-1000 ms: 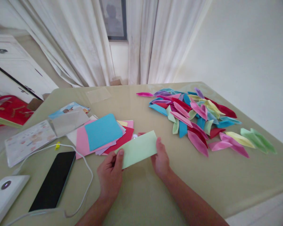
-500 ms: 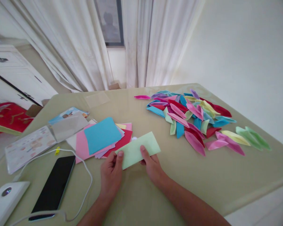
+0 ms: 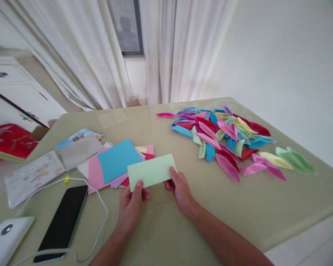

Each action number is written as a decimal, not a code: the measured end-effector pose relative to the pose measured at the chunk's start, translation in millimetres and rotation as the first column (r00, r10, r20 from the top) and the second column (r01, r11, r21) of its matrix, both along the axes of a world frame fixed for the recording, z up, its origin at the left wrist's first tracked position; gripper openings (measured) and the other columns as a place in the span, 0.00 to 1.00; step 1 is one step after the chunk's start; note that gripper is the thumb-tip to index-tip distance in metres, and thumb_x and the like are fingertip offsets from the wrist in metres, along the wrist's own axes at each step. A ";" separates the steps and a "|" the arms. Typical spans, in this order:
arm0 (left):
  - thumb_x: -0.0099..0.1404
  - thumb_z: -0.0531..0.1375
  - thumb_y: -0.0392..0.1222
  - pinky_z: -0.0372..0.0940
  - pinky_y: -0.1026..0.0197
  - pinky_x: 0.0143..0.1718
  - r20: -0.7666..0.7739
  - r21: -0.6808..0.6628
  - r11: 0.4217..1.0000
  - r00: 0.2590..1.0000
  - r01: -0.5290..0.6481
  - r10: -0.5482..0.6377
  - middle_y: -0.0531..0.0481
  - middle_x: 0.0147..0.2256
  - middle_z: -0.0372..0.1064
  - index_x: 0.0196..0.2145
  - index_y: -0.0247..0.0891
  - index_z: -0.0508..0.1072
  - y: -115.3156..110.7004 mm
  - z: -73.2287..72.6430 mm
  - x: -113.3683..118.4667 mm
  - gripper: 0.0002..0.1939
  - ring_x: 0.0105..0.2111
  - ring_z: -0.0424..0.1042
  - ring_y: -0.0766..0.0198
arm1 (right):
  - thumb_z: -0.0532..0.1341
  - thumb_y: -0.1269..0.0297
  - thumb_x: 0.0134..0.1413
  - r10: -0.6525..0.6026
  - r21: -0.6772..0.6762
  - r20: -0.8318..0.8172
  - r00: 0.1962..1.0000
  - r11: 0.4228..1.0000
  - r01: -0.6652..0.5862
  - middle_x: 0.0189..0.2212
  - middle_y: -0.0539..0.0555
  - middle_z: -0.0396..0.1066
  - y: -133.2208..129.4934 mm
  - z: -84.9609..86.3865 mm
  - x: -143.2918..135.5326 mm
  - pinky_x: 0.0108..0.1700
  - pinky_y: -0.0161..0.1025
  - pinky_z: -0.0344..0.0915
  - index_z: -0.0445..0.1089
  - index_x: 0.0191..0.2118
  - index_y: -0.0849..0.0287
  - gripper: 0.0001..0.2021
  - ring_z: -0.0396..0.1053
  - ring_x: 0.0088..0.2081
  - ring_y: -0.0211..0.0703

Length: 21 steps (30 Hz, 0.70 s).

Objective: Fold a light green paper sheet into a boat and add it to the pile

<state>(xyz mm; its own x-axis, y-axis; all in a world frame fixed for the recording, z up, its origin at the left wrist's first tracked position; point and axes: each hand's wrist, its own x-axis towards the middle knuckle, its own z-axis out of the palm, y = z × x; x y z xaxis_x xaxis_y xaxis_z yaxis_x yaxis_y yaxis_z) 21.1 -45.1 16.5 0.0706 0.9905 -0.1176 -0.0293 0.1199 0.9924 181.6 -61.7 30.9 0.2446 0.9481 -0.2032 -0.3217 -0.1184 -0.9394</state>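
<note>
I hold a folded light green paper, a long rectangle, lifted a little above the table. My left hand pinches its lower left corner with the thumb on top. My right hand grips its lower right corner. Just behind it lies a loose stack of flat coloured sheets, blue on top of pink, red and yellow. To the right spreads a heap of several folded paper pieces in pink, red, blue, green and yellow.
A black phone lies at the left, with a white cable looping past it to a white device. Printed cards in clear sleeves sit behind. The olive table ends at the right and front edges.
The green paper has been lifted off the table and shifted left. My right hand slid from its middle to the right corner; my left hand keeps its left corner.
</note>
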 end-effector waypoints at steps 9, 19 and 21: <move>0.67 0.59 0.73 0.64 0.60 0.30 -0.272 -0.078 0.972 0.933 0.221 -0.234 0.52 0.18 0.63 0.16 0.41 0.65 -7.5 6.0 -2.5 0.36 0.22 0.66 0.62 | 0.52 0.28 0.65 0.219 0.077 0.203 0.954 0.968 -0.238 0.18 0.46 0.52 -9.3 9.2 -0.7 0.29 0.38 0.49 0.55 0.19 0.55 0.36 0.51 0.23 0.36; 0.73 0.54 0.70 0.57 0.61 0.27 -0.096 0.049 0.958 0.956 0.283 -0.278 0.52 0.17 0.63 0.19 0.40 0.67 -0.6 12.7 4.2 0.35 0.21 0.62 0.64 | 0.57 0.31 0.64 -0.074 0.152 0.180 0.981 0.987 0.046 0.16 0.44 0.44 2.3 7.0 18.9 0.26 0.39 0.41 0.49 0.16 0.54 0.37 0.43 0.21 0.34; 0.73 0.54 0.71 0.56 0.61 0.27 -0.089 0.059 0.954 0.953 0.295 -0.290 0.51 0.17 0.63 0.19 0.40 0.68 -0.8 12.6 4.2 0.36 0.21 0.62 0.65 | 0.59 0.32 0.64 -0.116 0.159 0.157 0.981 0.983 0.091 0.16 0.43 0.44 2.5 2.7 19.2 0.26 0.39 0.40 0.49 0.16 0.54 0.36 0.42 0.21 0.34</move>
<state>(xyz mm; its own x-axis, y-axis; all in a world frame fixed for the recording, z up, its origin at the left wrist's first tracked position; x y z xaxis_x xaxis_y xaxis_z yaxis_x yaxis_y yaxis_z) 25.2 -45.9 29.1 0.3519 0.9338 -0.0651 0.0751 0.0412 0.9963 200.7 -59.2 33.5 0.3613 0.9324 -0.0086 -0.1640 0.0545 -0.9850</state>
